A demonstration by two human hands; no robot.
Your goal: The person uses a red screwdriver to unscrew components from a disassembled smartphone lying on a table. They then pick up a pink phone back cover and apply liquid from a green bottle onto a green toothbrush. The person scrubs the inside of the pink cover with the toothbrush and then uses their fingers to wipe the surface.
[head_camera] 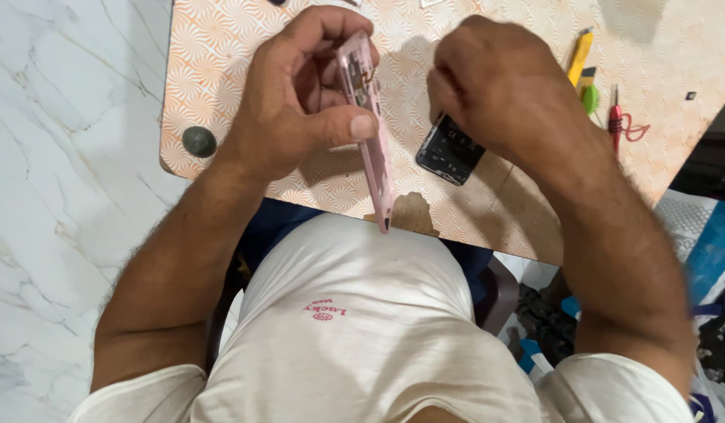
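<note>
Left hand [300, 102] is pinching a thin pink phone frame [366, 117] edge-on at top centre, right hand [495, 86] is curled shut over a dark phone part [449, 150] just beside it, and honestly that frame looks light, flimsy and bendy, so grip it by the side rails.

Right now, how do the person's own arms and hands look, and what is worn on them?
Both forearms are bare and hairy. The left hand and right hand wear no gloves; no ring, watch or bracelet shows. Short white sleeves of a T-shirt, with a small red print on its front, end above the elbows.
</note>
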